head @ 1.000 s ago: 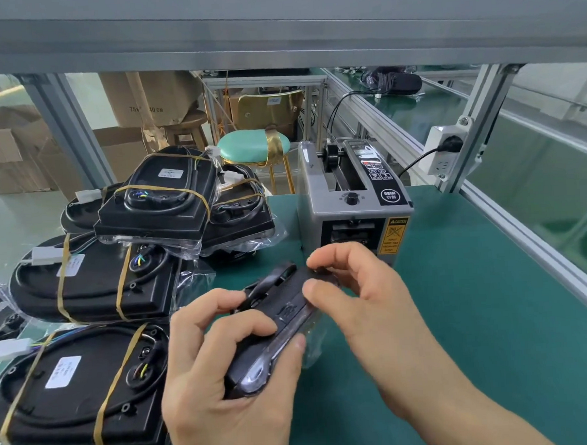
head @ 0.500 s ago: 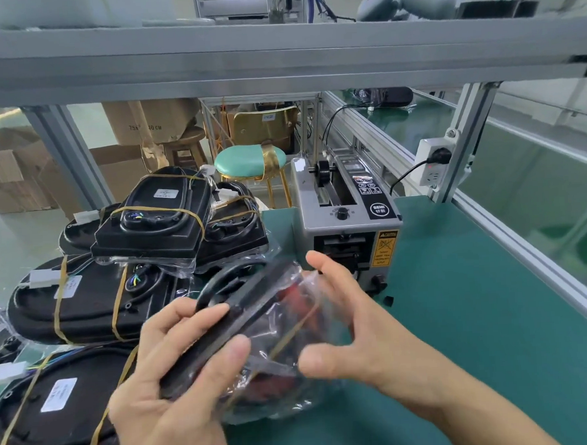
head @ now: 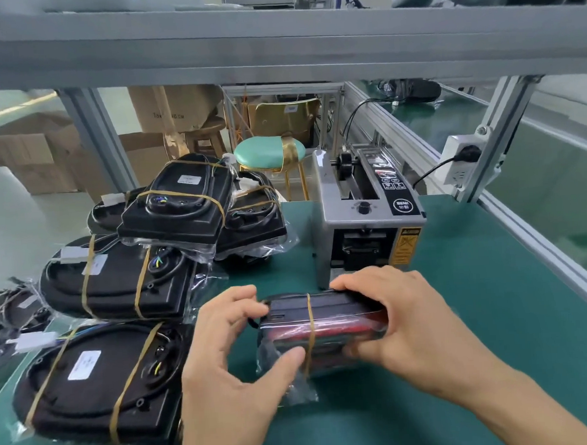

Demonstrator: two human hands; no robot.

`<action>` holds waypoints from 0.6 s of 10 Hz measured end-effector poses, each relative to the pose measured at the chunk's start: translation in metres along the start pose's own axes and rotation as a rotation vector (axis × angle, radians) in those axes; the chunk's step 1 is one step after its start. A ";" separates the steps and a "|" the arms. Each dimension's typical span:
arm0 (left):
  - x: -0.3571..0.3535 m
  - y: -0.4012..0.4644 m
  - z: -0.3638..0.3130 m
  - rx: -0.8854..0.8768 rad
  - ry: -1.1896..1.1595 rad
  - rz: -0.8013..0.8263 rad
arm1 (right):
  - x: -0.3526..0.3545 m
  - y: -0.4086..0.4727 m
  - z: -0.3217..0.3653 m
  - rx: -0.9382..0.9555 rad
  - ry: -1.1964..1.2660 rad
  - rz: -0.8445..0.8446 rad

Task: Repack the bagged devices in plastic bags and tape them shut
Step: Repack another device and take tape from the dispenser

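At the packing desk, my two hands clasp one bagged device just in front of the tape dispenser. A moment ago I held it tilted up in the air with its clear bag billowing loose; now it lies level and low over the green surface, the plastic drawn tight across its dark top and red side. My left hand grips the near-left end, thumb pressed into the bunched plastic below, fingers curled over the top edge. My right hand wraps the right end from above, thumb underneath. A tan band crosses the device between them. I judge the bag is now folded and gathered, ready for tape, though I see no strip at the dispenser's mouth. To the left, a pile of banded, bagged devices is stacked on the desk, well apart from the one in hand.
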State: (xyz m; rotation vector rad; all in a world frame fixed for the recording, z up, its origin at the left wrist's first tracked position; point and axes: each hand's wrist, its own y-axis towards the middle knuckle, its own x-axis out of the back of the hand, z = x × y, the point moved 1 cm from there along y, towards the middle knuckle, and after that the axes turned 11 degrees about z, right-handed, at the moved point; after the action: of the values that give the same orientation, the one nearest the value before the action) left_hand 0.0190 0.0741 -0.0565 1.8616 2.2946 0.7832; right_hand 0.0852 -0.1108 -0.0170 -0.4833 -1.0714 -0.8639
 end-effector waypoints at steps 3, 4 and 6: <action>0.010 -0.004 0.028 0.206 -0.396 0.153 | -0.019 0.005 0.003 -0.049 0.149 0.082; 0.012 -0.005 0.038 0.239 -0.354 0.184 | -0.009 0.004 -0.002 -0.047 0.285 0.175; 0.008 -0.007 0.042 0.201 -0.211 0.141 | 0.008 0.025 -0.045 -0.555 0.888 -0.386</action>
State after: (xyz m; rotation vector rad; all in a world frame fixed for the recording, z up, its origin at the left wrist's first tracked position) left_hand 0.0264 0.0950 -0.0934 2.0946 2.1995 0.3561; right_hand 0.1321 -0.1316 -0.0274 -0.2835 -0.0834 -1.5394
